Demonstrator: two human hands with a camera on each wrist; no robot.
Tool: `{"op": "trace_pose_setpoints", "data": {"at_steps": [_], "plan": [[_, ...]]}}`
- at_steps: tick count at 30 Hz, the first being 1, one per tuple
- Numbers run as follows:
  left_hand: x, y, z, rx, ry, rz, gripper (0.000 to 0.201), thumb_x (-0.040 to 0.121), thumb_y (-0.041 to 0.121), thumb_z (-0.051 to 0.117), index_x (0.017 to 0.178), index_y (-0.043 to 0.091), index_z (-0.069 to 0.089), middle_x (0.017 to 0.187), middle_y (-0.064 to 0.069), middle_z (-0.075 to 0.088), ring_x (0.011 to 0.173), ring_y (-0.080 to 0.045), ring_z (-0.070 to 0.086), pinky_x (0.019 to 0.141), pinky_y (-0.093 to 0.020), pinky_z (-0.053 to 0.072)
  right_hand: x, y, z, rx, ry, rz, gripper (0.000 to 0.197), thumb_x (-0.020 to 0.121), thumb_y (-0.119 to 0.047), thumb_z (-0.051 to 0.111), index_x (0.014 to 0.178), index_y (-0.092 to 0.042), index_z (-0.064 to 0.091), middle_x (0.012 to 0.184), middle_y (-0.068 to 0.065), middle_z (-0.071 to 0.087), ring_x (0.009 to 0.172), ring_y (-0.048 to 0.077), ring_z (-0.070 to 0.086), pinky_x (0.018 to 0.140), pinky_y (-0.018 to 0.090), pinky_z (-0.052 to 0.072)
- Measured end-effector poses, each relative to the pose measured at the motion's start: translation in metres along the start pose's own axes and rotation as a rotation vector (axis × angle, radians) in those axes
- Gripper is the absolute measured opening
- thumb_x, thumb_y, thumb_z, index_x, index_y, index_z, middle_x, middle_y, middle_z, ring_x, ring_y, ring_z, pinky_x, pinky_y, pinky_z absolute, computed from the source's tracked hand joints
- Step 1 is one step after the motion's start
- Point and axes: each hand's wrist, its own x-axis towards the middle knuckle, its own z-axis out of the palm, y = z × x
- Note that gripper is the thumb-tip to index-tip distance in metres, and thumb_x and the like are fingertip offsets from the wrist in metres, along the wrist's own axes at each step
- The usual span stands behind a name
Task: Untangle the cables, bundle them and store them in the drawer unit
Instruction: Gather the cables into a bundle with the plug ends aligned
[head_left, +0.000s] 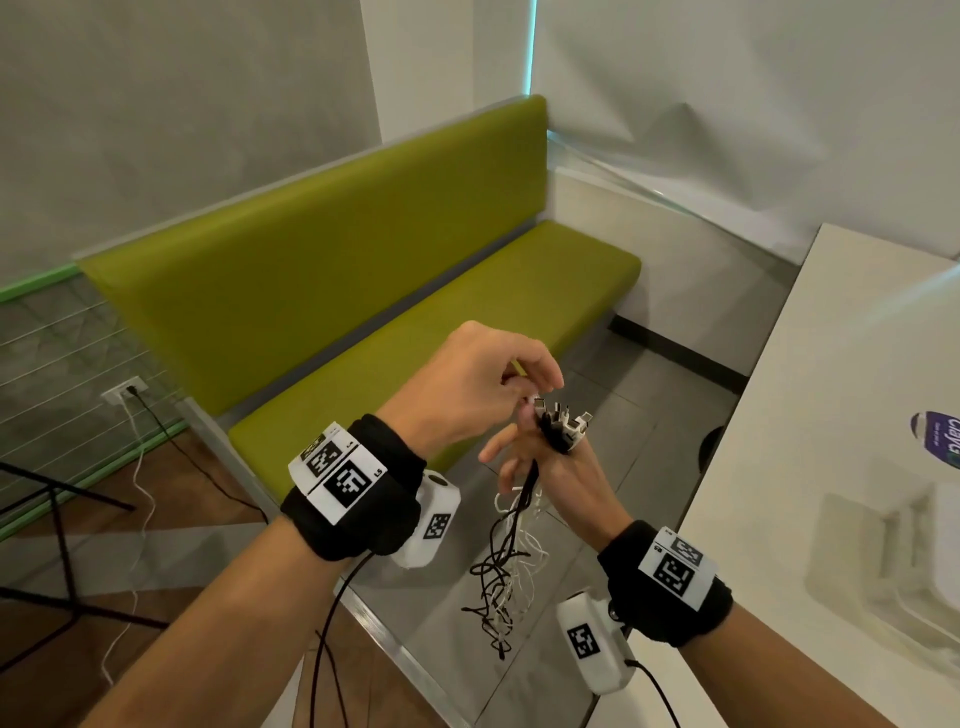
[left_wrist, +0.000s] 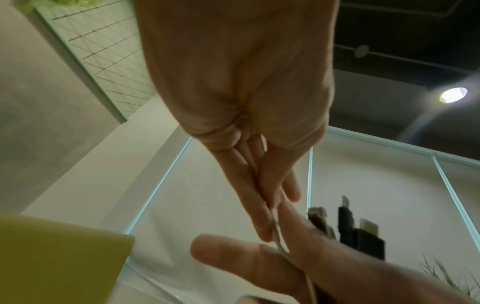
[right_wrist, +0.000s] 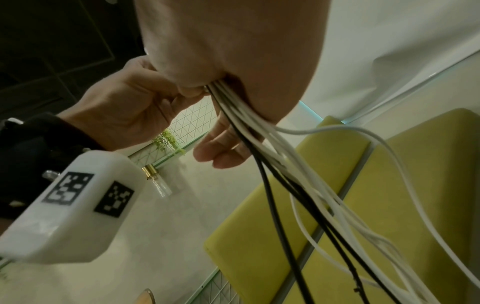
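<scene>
My right hand grips a bunch of black and white cables just below their plugs, which stick up above the fist. The loose lengths hang down tangled over the floor. In the right wrist view the cables run out of the palm of my right hand. My left hand is above and pinches one thin white cable beside the plugs, finger and thumb pressed together. No drawer unit can be made out clearly.
A green bench stands along the wall ahead. A white table lies at the right, with a pale blurred object and a purple-labelled item on it. At the left are black stand legs and a wall socket.
</scene>
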Motion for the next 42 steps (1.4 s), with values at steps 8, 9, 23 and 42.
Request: {"op": "trace_pose_setpoints", "data": {"at_steps": [8, 9, 23, 42], "plan": [[0.006, -0.004, -0.011, 0.017, -0.193, -0.074, 0.008, 0.079, 0.017, 0.079, 0.084, 0.022, 0.077, 0.079, 0.007, 0.074, 0.078, -0.005, 0.069, 0.076, -0.035, 0.058, -0.002, 0.004, -0.006, -0.068, -0.045, -0.023, 0.029, 0.102, -0.026, 0.037, 0.087, -0.010, 0.057, 0.069, 0.018, 0.066, 0.045, 0.023, 0.042, 0.047, 0.030, 0.037], [0.006, -0.004, -0.010, -0.008, -0.193, -0.074, 0.008, 0.079, 0.012, 0.078, 0.082, 0.020, 0.077, 0.077, 0.005, 0.074, 0.074, -0.005, 0.070, 0.074, -0.034, 0.059, -0.002, 0.004, -0.007, -0.071, -0.050, -0.016, 0.033, 0.104, -0.024, 0.038, 0.082, -0.009, 0.058, 0.066, 0.017, 0.066, 0.043, 0.022, 0.041, 0.047, 0.030, 0.036], [0.011, -0.006, 0.016, 0.312, -0.141, 0.126, 0.024, 0.091, 0.003, 0.054, 0.099, 0.025, 0.047, 0.093, 0.010, 0.060, 0.064, -0.001, 0.055, 0.054, -0.022, 0.038, 0.007, 0.001, -0.015, -0.124, 0.003, 0.051, 0.033, 0.097, -0.011, 0.049, 0.065, -0.010, 0.054, 0.049, -0.008, 0.043, 0.044, 0.008, 0.032, 0.045, 0.024, 0.026], [-0.012, -0.042, 0.125, -0.617, -0.292, -0.213, 0.014, 0.084, 0.009, 0.070, 0.073, 0.017, 0.066, 0.066, 0.002, 0.065, 0.062, -0.008, 0.058, 0.060, -0.020, 0.047, 0.001, -0.020, -0.031, 0.059, 0.063, 0.020, 0.049, 0.093, -0.048, 0.051, 0.055, -0.022, 0.034, 0.049, -0.003, 0.025, 0.040, 0.012, 0.021, 0.042, 0.026, 0.020]]}}
